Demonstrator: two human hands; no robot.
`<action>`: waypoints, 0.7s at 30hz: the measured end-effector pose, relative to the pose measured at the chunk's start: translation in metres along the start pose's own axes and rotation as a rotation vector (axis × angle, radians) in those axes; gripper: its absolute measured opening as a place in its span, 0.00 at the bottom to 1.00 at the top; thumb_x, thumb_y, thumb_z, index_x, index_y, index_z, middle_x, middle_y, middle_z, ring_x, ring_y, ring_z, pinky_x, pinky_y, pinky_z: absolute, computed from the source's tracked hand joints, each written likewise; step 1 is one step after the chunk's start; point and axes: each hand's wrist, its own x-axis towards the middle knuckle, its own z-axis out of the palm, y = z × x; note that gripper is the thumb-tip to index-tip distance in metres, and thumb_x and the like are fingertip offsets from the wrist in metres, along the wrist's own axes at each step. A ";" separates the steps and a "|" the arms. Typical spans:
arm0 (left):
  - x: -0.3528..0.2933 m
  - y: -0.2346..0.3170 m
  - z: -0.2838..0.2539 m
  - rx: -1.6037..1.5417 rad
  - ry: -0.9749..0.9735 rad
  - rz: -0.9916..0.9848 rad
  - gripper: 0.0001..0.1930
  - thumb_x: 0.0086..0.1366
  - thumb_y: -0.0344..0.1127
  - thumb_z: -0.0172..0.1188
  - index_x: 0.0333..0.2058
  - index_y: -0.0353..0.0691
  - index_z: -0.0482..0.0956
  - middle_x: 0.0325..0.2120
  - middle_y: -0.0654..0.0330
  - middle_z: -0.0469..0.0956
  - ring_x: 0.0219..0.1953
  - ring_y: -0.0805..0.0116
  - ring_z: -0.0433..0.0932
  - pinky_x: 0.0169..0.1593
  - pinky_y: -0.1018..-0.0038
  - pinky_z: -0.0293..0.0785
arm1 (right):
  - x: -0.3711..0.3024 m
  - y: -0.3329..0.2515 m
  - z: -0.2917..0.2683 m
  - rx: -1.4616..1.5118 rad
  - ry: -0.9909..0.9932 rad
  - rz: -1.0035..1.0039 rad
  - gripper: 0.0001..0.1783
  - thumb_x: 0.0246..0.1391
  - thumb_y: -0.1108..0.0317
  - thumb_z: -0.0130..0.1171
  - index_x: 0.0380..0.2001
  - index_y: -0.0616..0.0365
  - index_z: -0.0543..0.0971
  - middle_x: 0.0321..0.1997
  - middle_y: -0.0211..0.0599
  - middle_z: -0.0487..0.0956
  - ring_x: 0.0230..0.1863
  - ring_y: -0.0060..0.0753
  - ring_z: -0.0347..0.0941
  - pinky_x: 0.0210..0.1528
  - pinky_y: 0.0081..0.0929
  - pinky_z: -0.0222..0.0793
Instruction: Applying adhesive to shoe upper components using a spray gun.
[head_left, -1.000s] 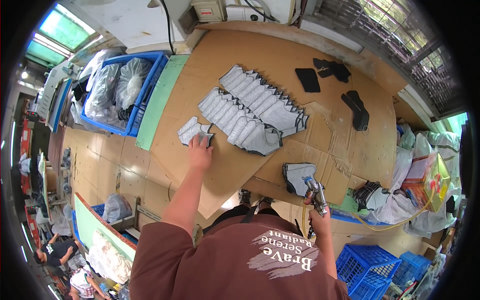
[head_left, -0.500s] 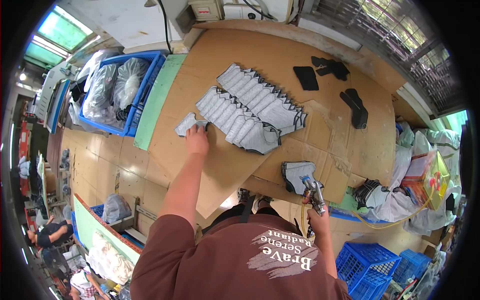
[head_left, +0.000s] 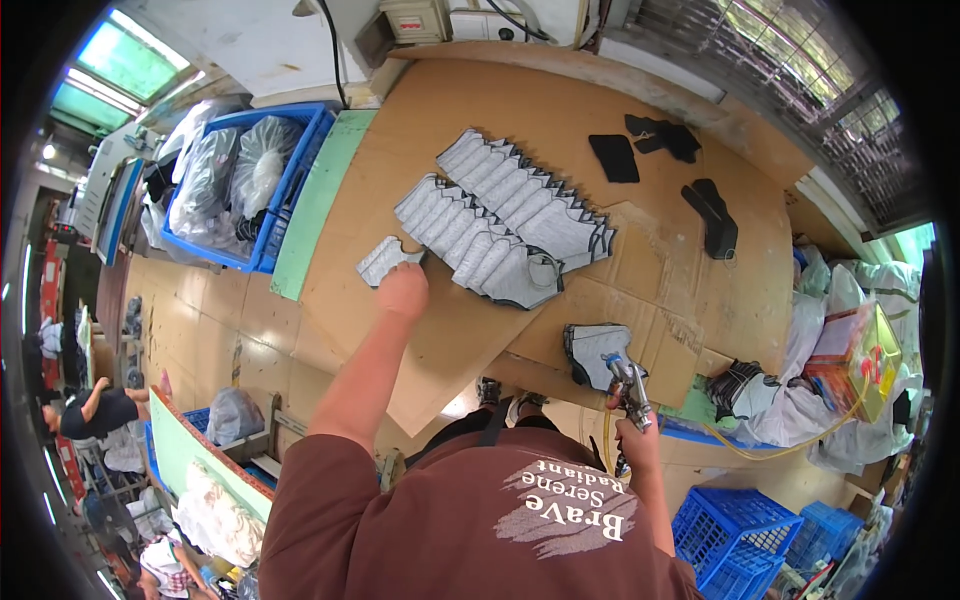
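On the cardboard, my left hand [head_left: 403, 290] is closed at the near right edge of a small grey fabric piece [head_left: 381, 260] with dark trim, pinching it. My right hand [head_left: 638, 440] is wrapped around the handle of a metal spray gun [head_left: 630, 388], with a yellow hose [head_left: 605, 440] hanging beside it. Under the gun's nozzle lies a grey fabric stack [head_left: 590, 352] with dark edges, partly hidden. Two overlapping rows of similar grey pieces [head_left: 490, 215] fan across the middle of the table, right of my left hand.
Black fabric pieces [head_left: 613, 158] lie at the far right of the cardboard-covered table [head_left: 440, 95]. A blue crate [head_left: 285, 205] of plastic bags stands at the left. White bags [head_left: 800, 330] and a yellow-red box [head_left: 850, 350] are at the right. Blue crates [head_left: 735, 535] stand lower right.
My left hand has shifted slightly right and nearer, its fingers now curled at the small piece's edge instead of lying over it. The piece has turned a little. My right hand stays put.
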 end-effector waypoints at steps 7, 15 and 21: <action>-0.007 0.008 0.010 -0.226 0.026 -0.023 0.08 0.51 0.28 0.53 0.31 0.35 0.73 0.41 0.53 0.69 0.43 0.56 0.69 0.40 0.68 0.74 | 0.004 -0.004 0.002 0.001 -0.015 -0.004 0.19 0.34 0.81 0.43 0.34 0.61 0.74 0.42 0.33 0.74 0.41 0.22 0.68 0.33 0.16 0.63; 0.024 -0.041 0.042 -0.228 0.114 0.022 0.07 0.51 0.29 0.52 0.30 0.35 0.74 0.39 0.53 0.71 0.42 0.53 0.69 0.41 0.65 0.72 | 0.006 -0.003 0.003 -0.022 -0.024 -0.031 0.20 0.33 0.82 0.42 0.34 0.62 0.73 0.43 0.35 0.74 0.45 0.27 0.68 0.43 0.20 0.63; 0.041 -0.055 0.011 -0.463 0.186 -0.297 0.10 0.55 0.32 0.48 0.33 0.38 0.76 0.29 0.50 0.75 0.36 0.49 0.71 0.40 0.61 0.69 | 0.003 -0.009 0.004 -0.001 -0.012 0.027 0.20 0.32 0.83 0.41 0.34 0.63 0.73 0.43 0.36 0.74 0.47 0.30 0.68 0.48 0.23 0.61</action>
